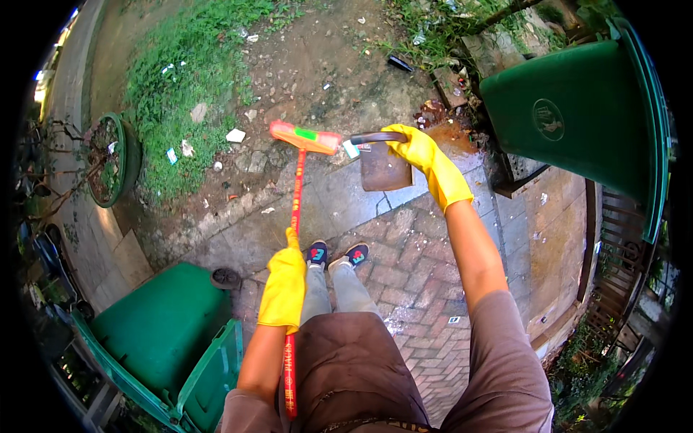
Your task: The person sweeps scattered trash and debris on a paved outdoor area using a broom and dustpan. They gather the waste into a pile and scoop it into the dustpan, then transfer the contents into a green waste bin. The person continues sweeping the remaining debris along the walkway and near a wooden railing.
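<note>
brown clothing (354, 361), right hand (422, 150) gripping dustpan (386, 170), green bins (577, 108), soil-filled planter (131, 159)

Looks bright and daylit, with soft light spread over the brick paving (411, 267) and the grass (191, 65). Glows nearly white at the upper-left rim, but sinks into shade around the fence (617, 242) at right. Renders the yellow gloves (281, 292) vivid and fairly sharp. Smears slightly at the broom head (305, 136). Bends straight edges strongly toward the rim, notably along the green bin (574, 105) at right, and drops to black at the corners. Loses fine detail near the left edge.
</note>
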`<state>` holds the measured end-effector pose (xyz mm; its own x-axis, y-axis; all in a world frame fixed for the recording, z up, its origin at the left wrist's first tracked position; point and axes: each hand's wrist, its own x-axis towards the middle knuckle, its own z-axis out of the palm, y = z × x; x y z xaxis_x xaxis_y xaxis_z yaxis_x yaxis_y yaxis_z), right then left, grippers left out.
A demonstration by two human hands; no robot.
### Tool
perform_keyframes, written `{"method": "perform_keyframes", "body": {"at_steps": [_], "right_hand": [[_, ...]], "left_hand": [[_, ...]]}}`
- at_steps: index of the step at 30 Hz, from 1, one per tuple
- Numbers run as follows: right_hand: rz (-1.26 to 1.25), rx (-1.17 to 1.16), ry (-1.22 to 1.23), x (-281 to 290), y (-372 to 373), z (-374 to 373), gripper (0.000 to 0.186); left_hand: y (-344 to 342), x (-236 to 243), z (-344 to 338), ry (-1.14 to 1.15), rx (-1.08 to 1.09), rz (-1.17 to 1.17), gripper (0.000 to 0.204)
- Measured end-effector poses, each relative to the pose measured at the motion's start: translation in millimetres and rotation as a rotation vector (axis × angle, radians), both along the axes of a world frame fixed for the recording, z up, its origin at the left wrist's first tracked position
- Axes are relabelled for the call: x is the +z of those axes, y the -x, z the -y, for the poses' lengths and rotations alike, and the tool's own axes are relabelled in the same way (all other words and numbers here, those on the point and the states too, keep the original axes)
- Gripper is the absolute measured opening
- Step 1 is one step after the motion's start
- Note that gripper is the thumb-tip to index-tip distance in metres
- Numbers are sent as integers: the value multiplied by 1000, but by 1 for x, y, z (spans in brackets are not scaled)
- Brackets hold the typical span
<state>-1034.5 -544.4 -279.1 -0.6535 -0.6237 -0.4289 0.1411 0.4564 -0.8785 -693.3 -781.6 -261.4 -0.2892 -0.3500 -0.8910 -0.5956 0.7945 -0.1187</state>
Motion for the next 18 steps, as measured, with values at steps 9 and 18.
{"method": "perform_keyframes", "body": {"at_steps": [9,18], "right_hand": [[45,719,-66,45,12,75,20],[208,472,76,40,-6,53,22]], "left_hand": [[-19,27,-46,-228,160,-66,80],[-111,1,-4,-6,209,-49,79]]}}
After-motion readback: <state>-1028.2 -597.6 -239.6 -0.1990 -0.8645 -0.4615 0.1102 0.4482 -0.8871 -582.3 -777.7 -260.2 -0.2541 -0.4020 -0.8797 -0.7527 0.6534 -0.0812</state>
